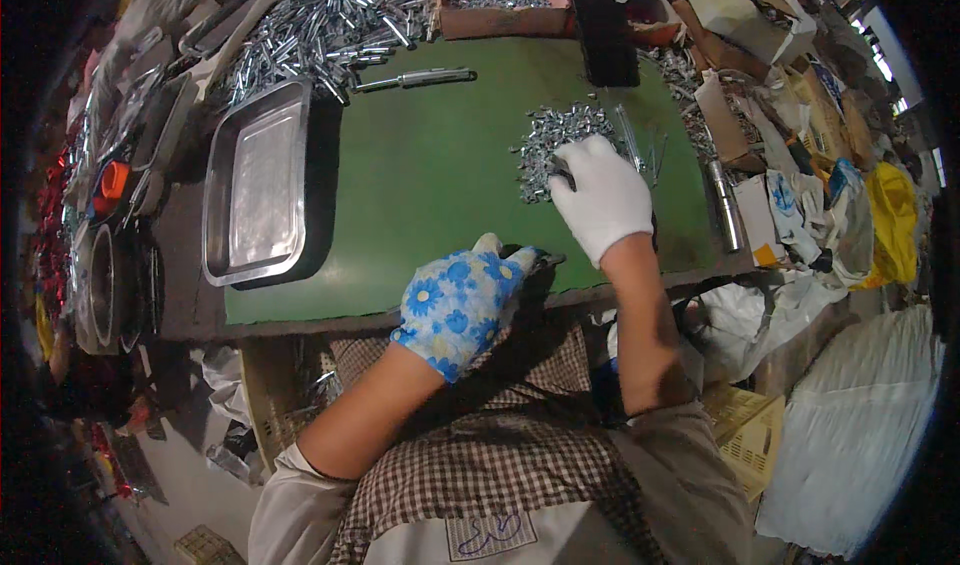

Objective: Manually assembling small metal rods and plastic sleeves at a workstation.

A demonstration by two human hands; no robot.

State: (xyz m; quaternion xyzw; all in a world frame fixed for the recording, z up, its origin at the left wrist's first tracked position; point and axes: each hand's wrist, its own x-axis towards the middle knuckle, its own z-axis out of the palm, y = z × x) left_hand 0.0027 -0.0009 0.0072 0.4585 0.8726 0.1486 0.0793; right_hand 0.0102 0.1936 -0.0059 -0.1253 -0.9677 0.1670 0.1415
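Note:
My left hand (460,300), in a white glove with blue flowers, is just above the near edge of the green mat (420,175). Its thumb and fingers close around a small dark piece (545,259) whose kind I cannot make out. A plain white glove covers my right hand (605,195), which reaches over the right side of the mat. The fingers bend down at the edge of a pile of small silvery metal parts (548,130), pinched together. Whatever lies between those fingertips is hidden. Thin metal rods (630,137) lie beside the pile.
A shallow metal tray (300,180) stands on the left. Behind it rises a heap of shiny metal tubes (330,25), with one longer rod (418,78) apart on the mat. A reddish box (500,23) of small parts sits at the back. A metal cylinder (724,205) lies right.

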